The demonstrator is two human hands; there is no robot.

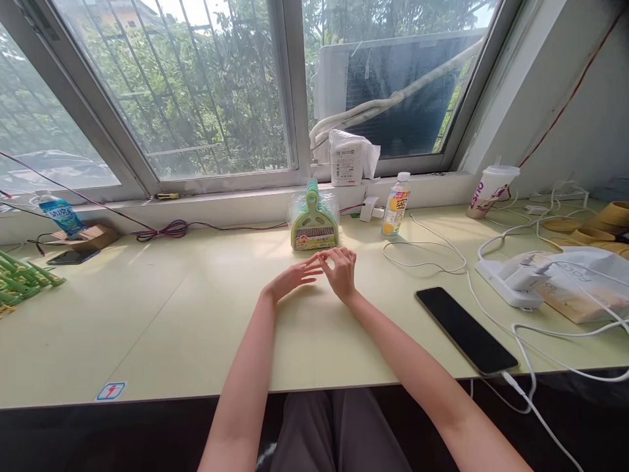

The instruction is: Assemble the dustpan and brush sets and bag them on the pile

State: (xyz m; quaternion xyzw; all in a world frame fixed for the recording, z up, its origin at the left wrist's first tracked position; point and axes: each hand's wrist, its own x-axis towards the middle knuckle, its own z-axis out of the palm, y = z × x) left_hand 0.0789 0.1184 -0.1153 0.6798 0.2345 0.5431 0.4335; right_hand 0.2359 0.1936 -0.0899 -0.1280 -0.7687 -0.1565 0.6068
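Observation:
Just in front of a green mini dustpan and brush set (315, 219) in clear wrapping, both hands meet above the pale yellow table (221, 328). My left hand (293, 278) has its fingers stretched out and slightly apart, with nothing visible held in it. My right hand (341, 271) is bent, its thumb and index finger pinched together at the left fingertips. Whether something small sits between those fingers, I cannot make out. The dustpan set stands upright close behind the hands, its stacked handles pointing up.
To the right lie a black phone (466, 330), a white power strip (508, 283) and looped white cables. A drink bottle (396, 206), a lidded cup (491, 191) and yellow tape rolls (612, 219) stand farther back. Green sticks (22, 275) and a blue-labelled packet (63, 215) are at left.

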